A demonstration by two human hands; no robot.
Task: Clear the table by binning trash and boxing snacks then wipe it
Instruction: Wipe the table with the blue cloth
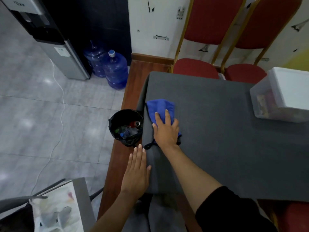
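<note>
My right hand (165,129) presses flat on a blue cloth (159,107) near the left edge of the grey-covered table (225,139). My left hand (136,173) lies open and flat against the table's left edge, its thumb on the cover. A black-lined bin (126,127) stands on the floor beside that edge, holding a red can, bottles and wrappers. A clear plastic box with a white lid (282,96) sits at the table's far right, with snack packets visible through its wall.
Two red chairs with gold frames (215,30) stand behind the table. Blue water jugs (115,71) and a dispenser (50,36) are at the back left. A white cable (62,104) runs across the tiled floor. A chair with a printed cover (56,210) is near left.
</note>
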